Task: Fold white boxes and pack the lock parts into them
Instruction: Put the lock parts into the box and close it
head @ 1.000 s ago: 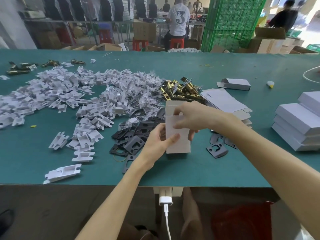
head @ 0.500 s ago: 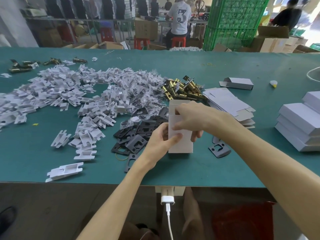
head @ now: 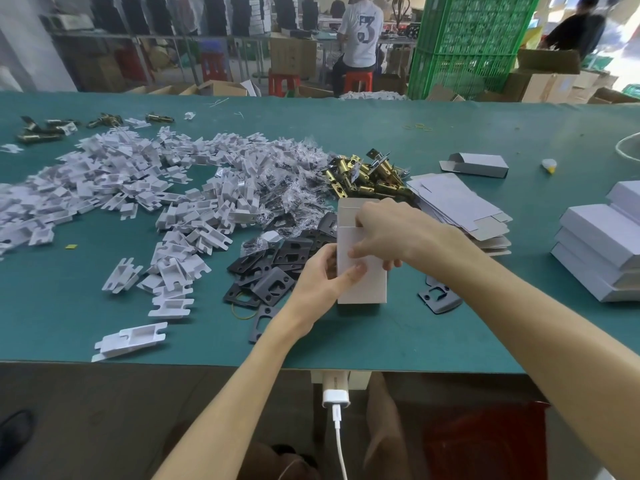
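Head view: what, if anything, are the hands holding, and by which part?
Both hold one white box. The left hand grips its left edge, thumb on the front face; the right hand grips its upper part.

Both bare forearms reach fwd. L hand [head: 320,277] grips white cardboard box [head: 367,287] from left, thumb on front; R hand [head: 389,232] curls over its upper part.

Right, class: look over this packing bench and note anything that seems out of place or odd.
A few strays stand out. One dark plate lies alone right of the white box, apart from the black plate pile. Some brass latches sit at the far left, away from the brass heap.
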A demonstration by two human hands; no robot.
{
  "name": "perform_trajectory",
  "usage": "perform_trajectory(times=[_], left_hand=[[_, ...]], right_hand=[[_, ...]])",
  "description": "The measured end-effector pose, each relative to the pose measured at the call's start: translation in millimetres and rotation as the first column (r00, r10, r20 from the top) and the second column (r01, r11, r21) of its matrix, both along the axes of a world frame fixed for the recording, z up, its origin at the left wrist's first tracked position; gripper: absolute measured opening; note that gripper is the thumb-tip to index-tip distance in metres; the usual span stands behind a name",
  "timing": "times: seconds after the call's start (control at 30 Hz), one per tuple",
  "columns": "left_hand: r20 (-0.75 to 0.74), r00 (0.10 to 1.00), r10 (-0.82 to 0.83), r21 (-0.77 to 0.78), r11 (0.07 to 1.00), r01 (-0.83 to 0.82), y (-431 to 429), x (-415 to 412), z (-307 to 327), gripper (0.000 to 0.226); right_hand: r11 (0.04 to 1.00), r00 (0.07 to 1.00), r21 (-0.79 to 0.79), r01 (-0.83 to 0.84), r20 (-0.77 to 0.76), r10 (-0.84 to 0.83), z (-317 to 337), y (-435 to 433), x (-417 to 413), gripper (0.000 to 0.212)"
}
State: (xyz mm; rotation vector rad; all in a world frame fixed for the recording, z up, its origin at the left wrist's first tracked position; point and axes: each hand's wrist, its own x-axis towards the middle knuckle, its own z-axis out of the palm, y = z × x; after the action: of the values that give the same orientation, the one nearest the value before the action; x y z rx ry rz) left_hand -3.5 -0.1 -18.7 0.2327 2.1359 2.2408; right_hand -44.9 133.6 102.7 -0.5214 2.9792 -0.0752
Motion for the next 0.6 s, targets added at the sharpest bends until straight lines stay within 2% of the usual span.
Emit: perform_trajectory(times=[0.07, 0.17, 0.23, 0.27, 0.37, 0.43, 0.5, 0.6], left_hand=[[0.005, 1.000, -0.002, 0.009, 1.000, 0.002, 0, 0, 1, 0.051], [0.012, 1.000, -0.007, 0.031, 0.999, 0.007, 0, 0, 0, 0.051], [0.016, 1.000, -0.006, 0.034, 0.999, 0.005, 0, 0, 0, 0.051], [0.015, 1.000, -0.003, 0.033, 0.999, 0.003, 0, 0, 0, 0.051], [0.013, 1.000, 0.004, 0.034, 0.999, -0.005, 0, -1, 0, 0.054], [0.002, 1.000, 0.017, 0.054, 0.998, -0.017, -1, -2, -1, 0.054], [-0.021, 0.999, 0.038, 0.097, 0.995, -0.036, -2, -2, -2, 0.046], [-0.065, 0.997, 0.032, 0.131, 0.991, -0.023, -4, -4, -3, 0.044]], right_hand=[[1.000, 1.000, 0.011, -0.012, -0.011, 0.012, 2, 0, 0, 0.032], [0.998, 0.995, -0.058, 0.017, 0.095, -0.012, 6, 4, 0, 0.030], [0.994, 0.995, -0.104, 0.023, 0.102, -0.012, 8, 6, 2, 0.029], [0.991, 0.999, -0.135, 0.018, 0.050, -0.011, 10, 8, 3, 0.028], [0.956, 0.962, -0.295, 0.003, -0.261, -0.084, 13, 22, 2, 0.020], [0.894, 0.928, -0.448, 0.008, -0.330, -0.174, 15, 37, 0, 0.017], [0.869, 0.928, -0.494, 0.038, -0.305, -0.214, 10, 51, -2, 0.017], [0.892, 0.959, -0.439, 0.112, -0.188, -0.212, -10, 68, -4, 0.016]])
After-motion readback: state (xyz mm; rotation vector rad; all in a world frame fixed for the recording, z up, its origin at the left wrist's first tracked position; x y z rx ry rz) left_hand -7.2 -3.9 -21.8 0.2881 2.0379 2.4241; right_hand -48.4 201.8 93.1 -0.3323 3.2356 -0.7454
